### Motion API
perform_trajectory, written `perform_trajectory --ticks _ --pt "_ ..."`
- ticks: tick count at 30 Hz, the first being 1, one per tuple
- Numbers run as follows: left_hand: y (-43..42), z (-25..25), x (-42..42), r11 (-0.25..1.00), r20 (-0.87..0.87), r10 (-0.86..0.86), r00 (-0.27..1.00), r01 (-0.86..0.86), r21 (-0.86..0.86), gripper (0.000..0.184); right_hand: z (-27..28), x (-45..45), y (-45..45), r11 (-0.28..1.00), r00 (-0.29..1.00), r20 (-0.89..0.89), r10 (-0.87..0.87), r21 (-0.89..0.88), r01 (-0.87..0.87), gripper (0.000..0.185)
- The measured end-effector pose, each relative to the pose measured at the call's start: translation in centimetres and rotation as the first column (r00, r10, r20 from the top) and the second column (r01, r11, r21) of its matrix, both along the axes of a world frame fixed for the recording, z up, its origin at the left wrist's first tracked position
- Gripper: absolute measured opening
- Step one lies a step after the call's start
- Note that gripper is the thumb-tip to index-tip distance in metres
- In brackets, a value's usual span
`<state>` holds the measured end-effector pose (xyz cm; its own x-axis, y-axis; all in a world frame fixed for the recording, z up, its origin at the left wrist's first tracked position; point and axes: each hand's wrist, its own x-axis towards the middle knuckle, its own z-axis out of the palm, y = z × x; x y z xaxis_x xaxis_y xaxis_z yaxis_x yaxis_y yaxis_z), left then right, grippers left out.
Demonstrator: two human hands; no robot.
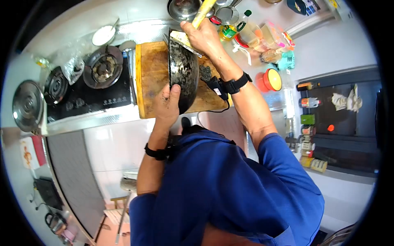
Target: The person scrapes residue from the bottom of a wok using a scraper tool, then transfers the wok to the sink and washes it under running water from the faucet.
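A dark wok [183,65] with a worn, patchy outer surface stands on its side over a wooden board [152,61]. My left hand [167,104] is closed on its near rim, the thumb lying on the outer side. My right hand [202,37] is closed round a yellowish handle [204,12] at the wok's far end. A pale, flat piece [180,38] lies against the rim below that hand. The wok's inside faces left and is mostly hidden. A dark, crumpled thing [205,73] lies on the board right of the wok.
Left of the board is a black stove [88,100] with a burner [103,67]. A white bowl [103,36] stands behind it. Behind on the right are an oil bottle [230,30], containers and a red-and-yellow bowl [272,79]. A metal bowl [183,9] sits at the back.
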<state>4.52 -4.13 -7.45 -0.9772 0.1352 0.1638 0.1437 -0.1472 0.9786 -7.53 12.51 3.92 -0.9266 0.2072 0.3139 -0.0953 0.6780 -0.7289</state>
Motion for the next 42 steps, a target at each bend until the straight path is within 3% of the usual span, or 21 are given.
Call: perform_trajectory --ticks 2,3,5,8,12,15,18,20,22,24,26,28,30,32,34,36,40,42 --pt "0.4 -0.7 -0.3 0.994 0.015 -0.037 0.999 0.036 0.100 0.030 -2.5 -1.9 1.2 0.997 0.998 0.005 -0.057 0.056 0.057 0.048" --pt "0.3 -0.4 -0.4 0.995 0.012 -0.032 0.999 0.031 0.091 0.030 -0.8 -0.3 0.4 1.000 0.995 0.096 -0.028 0.004 0.028 0.051" --pt "0.9 0.6 -0.2 0.989 0.024 -0.014 1.000 0.010 0.144 0.031 -2.2 0.5 0.1 0.997 0.997 0.037 -0.068 -0.024 0.069 0.050" --pt "-0.4 0.6 -0.1 0.988 0.059 0.000 0.998 0.009 -0.157 0.031 -2.9 3.6 -1.1 0.995 0.992 -0.095 -0.082 -0.058 0.077 0.047" --pt "-0.8 -0.6 -0.5 0.974 0.090 -0.006 0.996 0.026 -0.225 0.029 -2.0 7.1 -2.3 0.998 0.996 -0.058 -0.066 0.012 0.067 0.044" --pt "-0.4 0.0 -0.3 0.996 0.059 -0.052 0.997 0.047 0.076 0.031 -2.6 7.9 -2.3 0.997 0.996 -0.069 0.051 0.061 -0.046 0.043" --pt "-0.1 0.8 0.0 0.991 0.099 -0.063 0.993 0.051 0.125 0.031 -2.8 6.5 -1.9 0.999 0.989 -0.140 -0.040 -0.009 0.039 0.039" --pt "0.1 1.4 0.2 0.991 0.081 -0.054 0.995 0.043 0.128 0.032 -3.3 5.6 -1.4 0.998 0.981 -0.184 -0.061 0.012 0.065 0.040" --pt "-0.2 0.7 -0.1 0.999 0.081 -0.021 0.997 0.017 0.043 0.033 -3.0 6.1 -1.6 0.997 0.991 -0.121 -0.058 0.038 0.063 0.040" --pt "0.0 1.0 -0.1 0.999 0.066 -0.001 0.998 -0.002 0.049 0.033 -4.3 8.1 -1.9 0.996 0.981 -0.183 0.057 0.074 -0.044 0.039" --pt "0.0 0.5 -0.2 0.998 0.058 0.018 0.998 -0.021 0.055 0.033 -5.2 8.0 -1.4 0.999 0.988 -0.149 0.043 -0.003 -0.044 0.039" --pt "-0.7 -1.1 -0.5 0.992 0.127 0.016 0.992 -0.032 0.125 0.032 -4.8 5.5 -0.3 0.992 0.991 -0.100 -0.089 -0.096 0.079 0.040" --pt "-0.4 -0.6 0.0 0.987 0.156 0.042 0.987 -0.066 0.149 0.032 -4.1 3.4 1.1 0.987 0.988 -0.098 -0.121 -0.119 0.110 0.049" --pt "-0.3 0.3 0.6 0.980 0.148 0.053 0.988 -0.080 0.184 0.031 -5.0 2.7 1.3 0.985 0.985 -0.139 -0.099 -0.156 0.077 0.049" --pt "-0.9 -0.8 0.7 0.985 0.140 0.012 0.990 -0.036 0.171 0.031 -4.3 5.4 0.1 0.989 0.998 -0.038 -0.044 -0.141 0.039 0.050" --pt "-0.6 -0.5 1.2 0.984 0.168 0.049 0.984 -0.077 0.162 0.031 -5.1 7.9 -0.9 0.994 0.979 -0.191 0.068 -0.076 -0.084 0.044" --pt "-0.1 -0.2 1.8 0.986 0.213 0.111 0.971 -0.134 0.100 0.031 -4.6 5.7 0.5 0.997 0.982 -0.179 -0.054 -0.060 0.044 0.040" --pt "0.1 0.1 1.6 0.989 0.183 0.083 0.980 -0.104 0.108 0.031 -4.5 6.4 0.7 0.999 0.983 -0.182 -0.035 -0.040 0.028 0.040"
